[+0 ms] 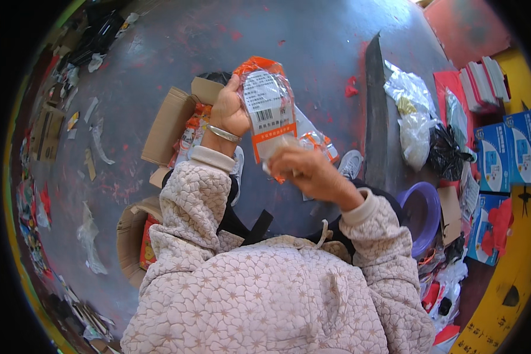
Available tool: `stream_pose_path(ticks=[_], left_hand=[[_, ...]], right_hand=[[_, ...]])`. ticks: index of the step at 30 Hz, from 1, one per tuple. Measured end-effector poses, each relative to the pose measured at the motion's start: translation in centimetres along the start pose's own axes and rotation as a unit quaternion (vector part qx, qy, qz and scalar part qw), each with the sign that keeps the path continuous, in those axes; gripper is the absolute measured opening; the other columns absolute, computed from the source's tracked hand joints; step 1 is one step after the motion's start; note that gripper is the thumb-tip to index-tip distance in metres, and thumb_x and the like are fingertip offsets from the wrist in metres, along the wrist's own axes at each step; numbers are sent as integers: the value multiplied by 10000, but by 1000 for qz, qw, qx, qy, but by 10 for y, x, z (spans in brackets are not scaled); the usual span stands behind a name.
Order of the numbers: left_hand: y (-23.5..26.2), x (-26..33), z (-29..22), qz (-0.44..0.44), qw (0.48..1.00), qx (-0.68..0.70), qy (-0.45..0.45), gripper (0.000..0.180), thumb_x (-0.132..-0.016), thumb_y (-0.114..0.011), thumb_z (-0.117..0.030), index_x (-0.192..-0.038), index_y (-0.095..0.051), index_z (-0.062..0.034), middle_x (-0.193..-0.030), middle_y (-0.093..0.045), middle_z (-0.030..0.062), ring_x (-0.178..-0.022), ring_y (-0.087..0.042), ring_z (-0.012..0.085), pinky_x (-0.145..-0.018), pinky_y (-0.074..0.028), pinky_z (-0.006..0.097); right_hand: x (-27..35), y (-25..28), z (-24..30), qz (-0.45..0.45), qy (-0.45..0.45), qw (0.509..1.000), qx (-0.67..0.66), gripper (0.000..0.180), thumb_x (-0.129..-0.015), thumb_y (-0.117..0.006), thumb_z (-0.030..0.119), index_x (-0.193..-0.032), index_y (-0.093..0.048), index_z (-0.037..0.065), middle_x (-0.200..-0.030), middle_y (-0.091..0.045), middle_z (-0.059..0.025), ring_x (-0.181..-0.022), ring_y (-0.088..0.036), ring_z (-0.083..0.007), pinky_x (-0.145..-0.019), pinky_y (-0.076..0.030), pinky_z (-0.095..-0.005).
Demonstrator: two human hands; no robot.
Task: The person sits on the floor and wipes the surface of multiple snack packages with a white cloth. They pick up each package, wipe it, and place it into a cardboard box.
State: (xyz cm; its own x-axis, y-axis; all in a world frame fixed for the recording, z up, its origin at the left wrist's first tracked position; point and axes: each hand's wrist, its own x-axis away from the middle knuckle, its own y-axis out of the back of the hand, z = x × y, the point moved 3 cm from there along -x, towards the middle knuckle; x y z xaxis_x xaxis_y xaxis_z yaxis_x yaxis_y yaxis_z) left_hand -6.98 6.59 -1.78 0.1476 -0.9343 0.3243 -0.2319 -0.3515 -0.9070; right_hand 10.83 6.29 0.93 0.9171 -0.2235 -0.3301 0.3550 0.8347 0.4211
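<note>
Up in front of me, my left hand (pixel 230 109) is closed on the edge of a clear plastic bag (pixel 269 109) with orange ends and a white printed label. A bracelet circles that wrist. At the bag's lower end is my right hand (pixel 305 168), its fingers curled in and blurred by motion. Something pale shows at those fingertips, too smeared to make out. Behind the bag, another orange-and-clear plastic package (pixel 320 141) is partly hidden by the right hand and the first bag.
Orange packets fill an open cardboard box (pixel 170 125) at left; a second box (pixel 133 239) sits nearer me. A purple basin (pixel 422 218) stands at right, near clear bags (pixel 412 112), a black bag (pixel 448 153) and blue boxes (pixel 507 153). My shoes flank the work area. Scraps litter the floor.
</note>
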Motion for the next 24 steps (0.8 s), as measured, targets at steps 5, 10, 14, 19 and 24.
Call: stream_pose_path(ticks=[5,10,14,19,24], left_hand=[[6,0,-13,-7,999,30,-43,529,-945,-216,-418,-1208,-405,0,-1186,-486,214,-1117,-463,379,-940,-361,549],[-5,6,0,28,998,60,-4,531,-943,-223,-421,-1192,-415,7,-1168,-499,211,-1101,-478,373,-922,-379,549],[2,-1,16,38,998,45,12,553,-938,-226,-437,-1209,-400,11,-1184,-484,221,-1103,-471,379,-936,-367,542],[-4,-2,27,106,993,52,8,566,-914,-360,-427,-1253,-349,27,-1209,-463,216,-1152,-425,364,-994,-321,490],[7,12,54,141,985,70,74,566,-881,-510,-275,-1291,-256,20,-1262,-410,193,-1179,-410,306,-1020,-303,433]], right_hand=[[32,18,-34,-50,-186,977,89,142,-656,-564,-21,-783,-605,30,-739,-591,-98,-715,-609,-235,-638,-476,-296],[27,79,-52,-289,-384,834,-270,237,-799,-578,205,-871,-614,-17,-777,-612,-65,-694,-593,-157,-607,-482,-286],[-1,45,-50,-176,-326,890,-265,266,-831,-571,230,-928,-609,-16,-805,-613,-90,-671,-586,-132,-583,-473,-255],[-4,46,-48,-194,-341,808,-439,120,-798,-590,76,-870,-595,-20,-840,-616,-97,-719,-605,-135,-623,-497,-256],[-7,50,-46,-196,-300,808,-468,104,-811,-568,41,-891,-580,-24,-797,-618,-82,-687,-606,-117,-617,-505,-246]])
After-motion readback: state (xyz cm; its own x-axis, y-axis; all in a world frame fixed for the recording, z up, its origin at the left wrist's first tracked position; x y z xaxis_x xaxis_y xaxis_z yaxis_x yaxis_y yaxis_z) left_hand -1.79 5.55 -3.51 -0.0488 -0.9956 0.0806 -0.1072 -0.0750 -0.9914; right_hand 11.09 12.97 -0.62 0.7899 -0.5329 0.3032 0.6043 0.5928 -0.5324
